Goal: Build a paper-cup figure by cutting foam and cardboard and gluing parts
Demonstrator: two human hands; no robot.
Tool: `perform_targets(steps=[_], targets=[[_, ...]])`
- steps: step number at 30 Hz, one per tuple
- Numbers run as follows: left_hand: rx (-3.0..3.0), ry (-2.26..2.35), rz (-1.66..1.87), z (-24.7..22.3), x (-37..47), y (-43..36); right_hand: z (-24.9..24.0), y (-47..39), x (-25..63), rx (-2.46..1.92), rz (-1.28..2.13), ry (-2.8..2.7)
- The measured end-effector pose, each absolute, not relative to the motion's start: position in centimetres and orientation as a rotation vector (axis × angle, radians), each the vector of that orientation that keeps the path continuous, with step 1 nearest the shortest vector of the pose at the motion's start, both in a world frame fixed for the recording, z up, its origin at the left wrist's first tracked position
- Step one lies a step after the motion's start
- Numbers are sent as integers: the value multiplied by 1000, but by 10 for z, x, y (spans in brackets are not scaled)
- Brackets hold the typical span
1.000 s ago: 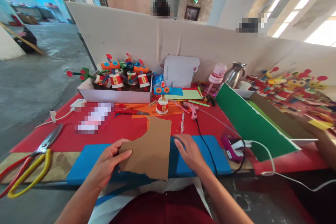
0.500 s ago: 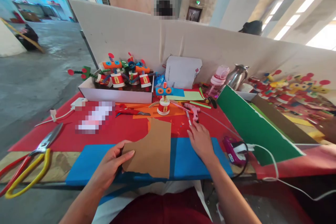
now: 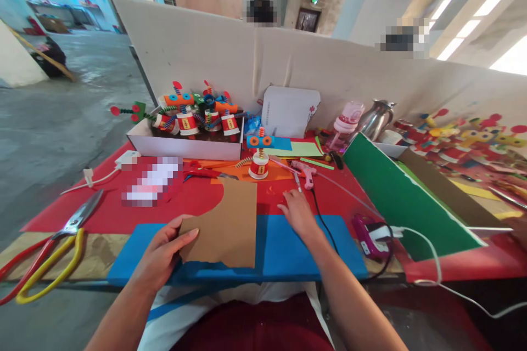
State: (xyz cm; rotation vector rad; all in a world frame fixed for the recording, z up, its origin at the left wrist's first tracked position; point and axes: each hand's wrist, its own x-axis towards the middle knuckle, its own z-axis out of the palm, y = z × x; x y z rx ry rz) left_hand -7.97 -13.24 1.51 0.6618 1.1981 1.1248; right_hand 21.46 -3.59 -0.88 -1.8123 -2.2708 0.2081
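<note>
My left hand (image 3: 164, 249) grips the left edge of a brown cardboard piece (image 3: 230, 225), thumb on top. A curved notch is cut into its upper left corner, and its lower edge is ragged. Just right of the cardboard, my right hand (image 3: 300, 214) is low over the red paper with fingers apart and nothing visible in it. Beyond its fingertips lies a thin, pen-like tool (image 3: 297, 181), beside a pink hot glue gun (image 3: 305, 171). A paper-cup figure (image 3: 259, 164) with a blue tube head stands upright behind the cardboard.
Large shears (image 3: 74, 225) and red scissors (image 3: 200, 170) lie leftward. A white box (image 3: 185, 149) of finished figures stands behind. On the right are a green board (image 3: 403, 197) and a purple power adapter (image 3: 370, 236). The glue gun's black cord (image 3: 323, 216) crosses the blue mat (image 3: 296, 252).
My right hand has moved left, away from the thin tool and glue gun, uncovering the black cord. The cardboard in my left hand has shifted slightly left and up.
</note>
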Motion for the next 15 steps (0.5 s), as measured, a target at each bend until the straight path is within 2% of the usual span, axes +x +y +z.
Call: perform_targets(steps=[11,15], targets=[[695,1146,1083,19,-59,-121,-2,-4,208,-1716,492,-2071],[649,1132,1114,14,-61,-122,-1,5,199,-1644,562,-2216]])
